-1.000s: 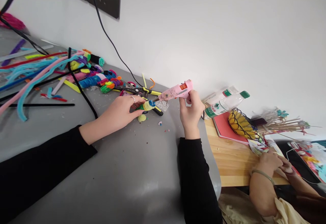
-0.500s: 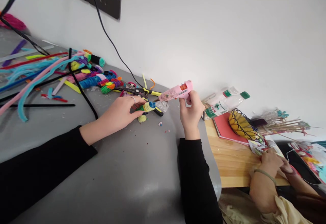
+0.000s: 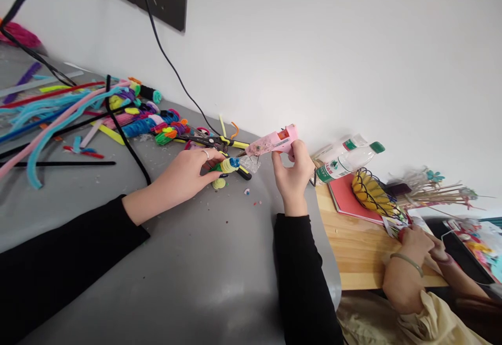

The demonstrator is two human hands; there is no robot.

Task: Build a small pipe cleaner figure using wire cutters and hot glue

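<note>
My left hand (image 3: pixel 194 170) pinches a small pipe-cleaner figure (image 3: pixel 228 165), banded green, yellow and blue, with its blue end pointing right. In my right hand (image 3: pixel 293 172) is a pink hot glue gun (image 3: pixel 270 142), its nozzle aimed left at the blue end. A small gap seems to lie between nozzle and figure. Behind the figure rest wire pliers (image 3: pixel 212 141) with black and yellow handles. A pale yellow fuzzy ball (image 3: pixel 218 183) shows just below my left fingers; whether it belongs to the figure I cannot tell.
Loose pipe cleaners (image 3: pixel 58 120) and finished fuzzy pieces (image 3: pixel 145 123) crowd the left of the grey tabletop (image 3: pixel 204 272). Plastic bottles (image 3: pixel 345 162) lie by the wall. On the wooden table, right, are a red notebook (image 3: pixel 353 198), a yellow basket (image 3: pixel 371 193) and another person's hands (image 3: pixel 418 240).
The glue gun's nozzle has drawn slightly back from the blue end. My left hand stays nearly still. The other person's hands have shifted a little.
</note>
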